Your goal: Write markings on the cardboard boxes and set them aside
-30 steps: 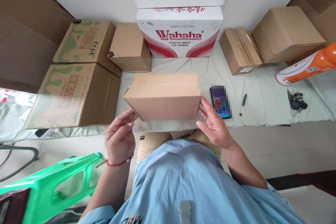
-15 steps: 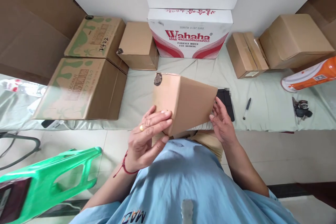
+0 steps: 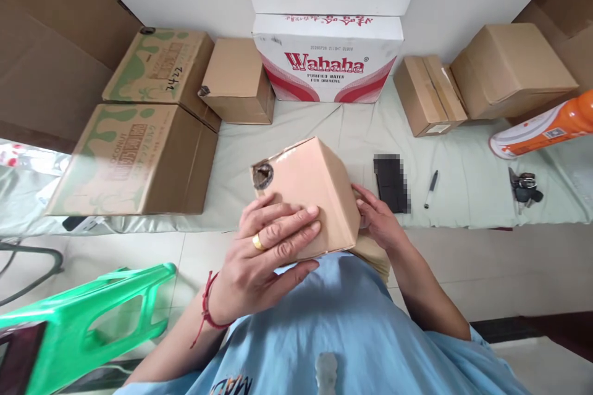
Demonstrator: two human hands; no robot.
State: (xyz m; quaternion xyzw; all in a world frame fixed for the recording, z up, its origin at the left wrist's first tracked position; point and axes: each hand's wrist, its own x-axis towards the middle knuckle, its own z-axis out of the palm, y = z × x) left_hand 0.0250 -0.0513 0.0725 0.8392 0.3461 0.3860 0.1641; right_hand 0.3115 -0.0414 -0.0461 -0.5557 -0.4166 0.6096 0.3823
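Observation:
A plain brown cardboard box (image 3: pixel 319 188) is held tilted between my two hands at the table's front edge, one corner toward me. A dark, torn-looking round spot marks its upper left corner. My left hand (image 3: pixel 273 247), with a gold ring and a red string bracelet, lies across the near left face, fingers stretched over the cardboard and thumb below. On the opposite side my right hand (image 3: pixel 377 216) supports the box by its right edge; its fingertips are partly hidden behind it. A dark phone (image 3: pixel 391 184) lies just right of the box.
Coconut cartons (image 3: pixel 125 160) and a small brown box (image 3: pixel 238 80) stand at left. A white Wahaha carton (image 3: pixel 328 65) is at the back. Right are taped boxes (image 3: pixel 428 95), an orange bottle (image 3: pixel 546 126), a pen (image 3: pixel 432 188) and keys (image 3: pixel 525 186). A green stool (image 3: pixel 92 321) stands on the floor.
The box has turned from lying lengthwise across my front to showing its end with the dark spot. My left hand has moved from its left edge onto that face. The phone screen has gone dark.

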